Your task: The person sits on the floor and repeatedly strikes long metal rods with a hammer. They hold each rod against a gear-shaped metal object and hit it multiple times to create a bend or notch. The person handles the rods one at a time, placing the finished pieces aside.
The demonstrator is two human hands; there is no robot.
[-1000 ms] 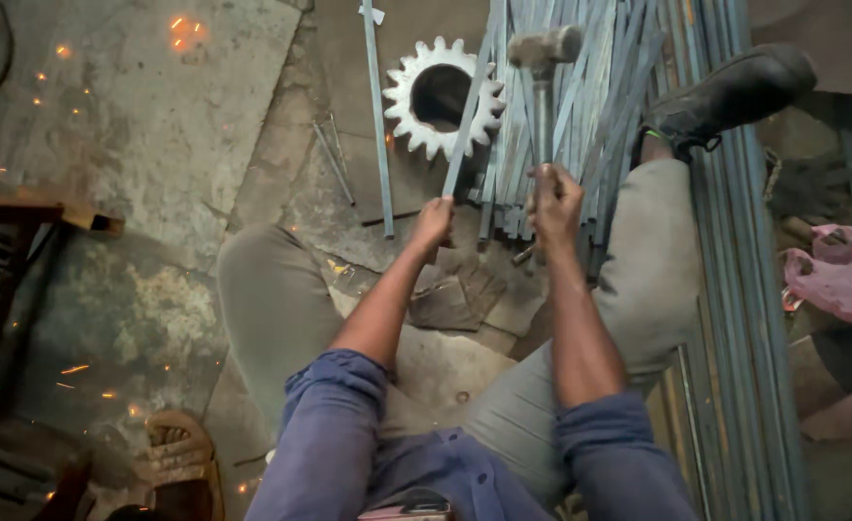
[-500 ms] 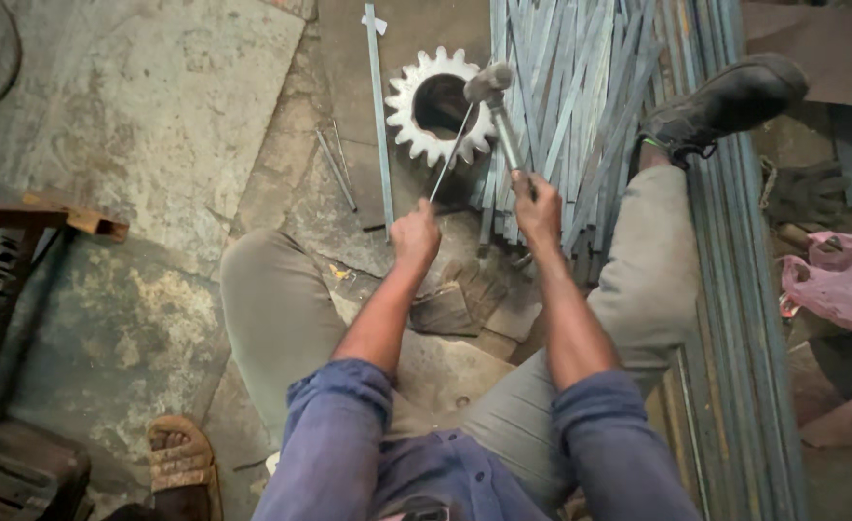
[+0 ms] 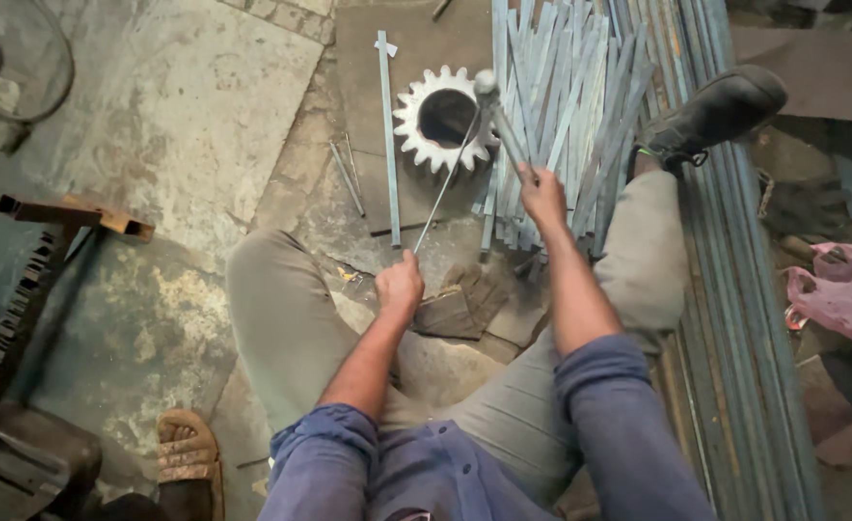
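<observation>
The left hand [image 3: 400, 283] is closed around the near end of a thin metal rod [image 3: 442, 188], which slants away to the far right until its tip rests on a toothed gear wheel [image 3: 442, 118] lying on the floor. The right hand [image 3: 541, 189], right of the rod, grips a hammer [image 3: 499, 114] whose head is over the gear's right rim, beside a pile of flat steel strips [image 3: 570, 106].

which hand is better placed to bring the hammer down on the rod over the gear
Right, probably. The right hand grips the hammer, whose head sits over the gear. The left hand is shut on the thin rod, holding its tip at the gear.
</observation>
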